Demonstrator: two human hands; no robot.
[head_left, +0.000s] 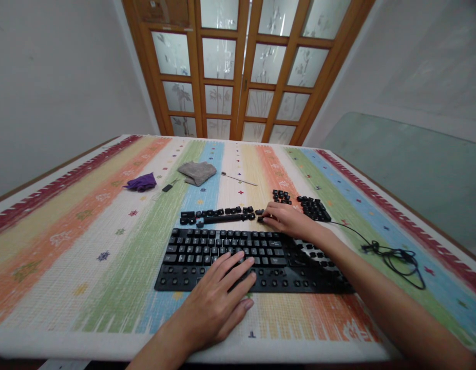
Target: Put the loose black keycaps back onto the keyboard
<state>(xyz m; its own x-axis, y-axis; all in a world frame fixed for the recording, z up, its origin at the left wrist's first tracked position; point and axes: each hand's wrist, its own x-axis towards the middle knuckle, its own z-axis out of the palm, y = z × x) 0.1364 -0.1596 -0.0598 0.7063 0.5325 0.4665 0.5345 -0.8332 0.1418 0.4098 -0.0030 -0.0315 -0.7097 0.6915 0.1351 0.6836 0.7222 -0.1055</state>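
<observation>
A black keyboard (222,246) lies on the table. Its upper rows carry keycaps, while the front rows and part of the right side show bare key stems. My left hand (220,293) rests over the front middle of it, fingers stretched out and holding nothing. Beyond the keyboard, my right hand (286,218) reaches to the loose keycaps, its thumb and fingers pinched at a small black keycap (260,219). A long black spacebar (222,219) lies in a row of loose keycaps (188,215) just behind the keyboard.
More loose keycaps (316,209) sit at the right, near a coiled black cable (403,259). Farther back are a purple cloth (141,182), a small black object (167,188), a grey cloth (198,172) and a thin brush (240,179). A striped cloth (118,257) covers the table.
</observation>
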